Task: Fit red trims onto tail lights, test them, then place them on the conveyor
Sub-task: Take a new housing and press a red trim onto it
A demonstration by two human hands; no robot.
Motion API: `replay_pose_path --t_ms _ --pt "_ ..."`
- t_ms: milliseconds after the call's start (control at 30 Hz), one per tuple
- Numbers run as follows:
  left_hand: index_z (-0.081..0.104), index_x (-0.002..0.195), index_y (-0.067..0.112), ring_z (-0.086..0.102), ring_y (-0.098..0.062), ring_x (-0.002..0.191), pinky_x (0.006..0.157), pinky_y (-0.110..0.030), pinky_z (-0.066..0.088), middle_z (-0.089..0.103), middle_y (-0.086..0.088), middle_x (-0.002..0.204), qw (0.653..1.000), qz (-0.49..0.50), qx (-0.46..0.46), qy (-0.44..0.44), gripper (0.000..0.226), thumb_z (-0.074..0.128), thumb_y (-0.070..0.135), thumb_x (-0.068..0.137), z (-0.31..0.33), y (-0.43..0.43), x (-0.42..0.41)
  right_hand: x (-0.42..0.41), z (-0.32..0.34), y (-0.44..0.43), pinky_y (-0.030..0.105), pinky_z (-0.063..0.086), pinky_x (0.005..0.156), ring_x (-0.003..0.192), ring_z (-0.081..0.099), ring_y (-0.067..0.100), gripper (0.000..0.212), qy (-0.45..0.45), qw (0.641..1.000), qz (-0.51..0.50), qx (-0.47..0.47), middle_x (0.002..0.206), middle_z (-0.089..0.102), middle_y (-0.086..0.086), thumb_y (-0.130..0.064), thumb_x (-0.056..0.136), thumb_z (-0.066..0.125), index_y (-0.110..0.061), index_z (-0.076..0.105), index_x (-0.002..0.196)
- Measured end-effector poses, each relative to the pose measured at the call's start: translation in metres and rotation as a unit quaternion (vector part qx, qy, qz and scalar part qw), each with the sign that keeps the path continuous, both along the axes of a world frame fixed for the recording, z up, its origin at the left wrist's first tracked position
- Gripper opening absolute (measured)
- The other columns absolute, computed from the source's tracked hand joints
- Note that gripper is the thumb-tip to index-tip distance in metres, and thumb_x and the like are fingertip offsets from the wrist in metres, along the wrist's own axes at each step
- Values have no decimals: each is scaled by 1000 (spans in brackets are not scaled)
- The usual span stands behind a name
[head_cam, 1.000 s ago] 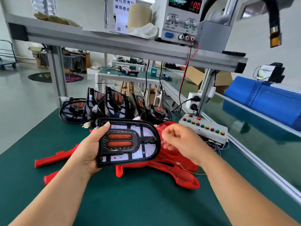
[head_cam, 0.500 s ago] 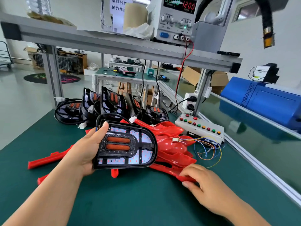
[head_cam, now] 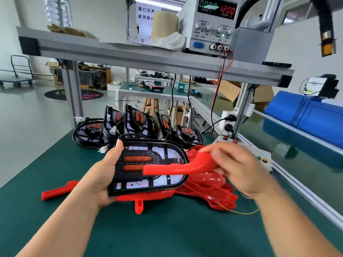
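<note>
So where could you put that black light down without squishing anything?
The green mat is bare nearest you, between your arms, and at the left, around the long red trim. It's crowded farther back: the red trim pile, the stacked tail lights, the button box on the right.

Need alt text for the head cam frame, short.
A left hand grips a black tail light face up above a green bench, while the right hand, blurred, holds a red trim across its front. More red trims lie piled beneath, other tail lights stand behind, and a power supply sits on the shelf above.
</note>
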State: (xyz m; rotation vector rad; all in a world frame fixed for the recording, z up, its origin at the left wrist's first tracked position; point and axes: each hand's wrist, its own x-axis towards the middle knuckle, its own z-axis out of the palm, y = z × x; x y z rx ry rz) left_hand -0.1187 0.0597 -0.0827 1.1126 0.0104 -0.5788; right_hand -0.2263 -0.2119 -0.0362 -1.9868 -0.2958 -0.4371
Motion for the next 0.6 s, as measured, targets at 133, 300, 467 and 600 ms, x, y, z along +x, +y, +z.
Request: replay_pose_path --t_ms 133,300,467,600 --pt "63 123 18 73 -40 85 61 -51 58 73 -19 106 1000 22 2 -18 67 55 69 81 -4 -1 3 29 -20 45 4 39 71 77 60 -11 28 8 995 3 -96 85 66 -31 -17 100 53 -38 70 95" --pt "57 129 22 72 -40 91 67 -53 58 73 -17 109 999 33 3 -28 73 62 68 72 -5 0 6 37 -41 53 6 36 87 101 57 -2 32 -58 987 -55 -142 100 65 -15 -20 98 55 -50 63 96" --pt "47 134 33 70 -42 96 77 -63 54 72 -16 113 997 59 -13 -54 77 67 67 69 -11 -4 9 41 -54 58 4 34 85 98 51 -2 17 -66 986 -98 -120 98 54 -8 -20 96 59 -27 75 97" --pt "37 143 37 71 -42 95 75 -64 54 72 -14 114 995 73 -20 -63 90 72 65 64 -13 -5 9 44 -60 60 4 34 81 94 53 -1 11 -71 982 -132 -117 91 57 -12 -24 93 64 -24 75 94"
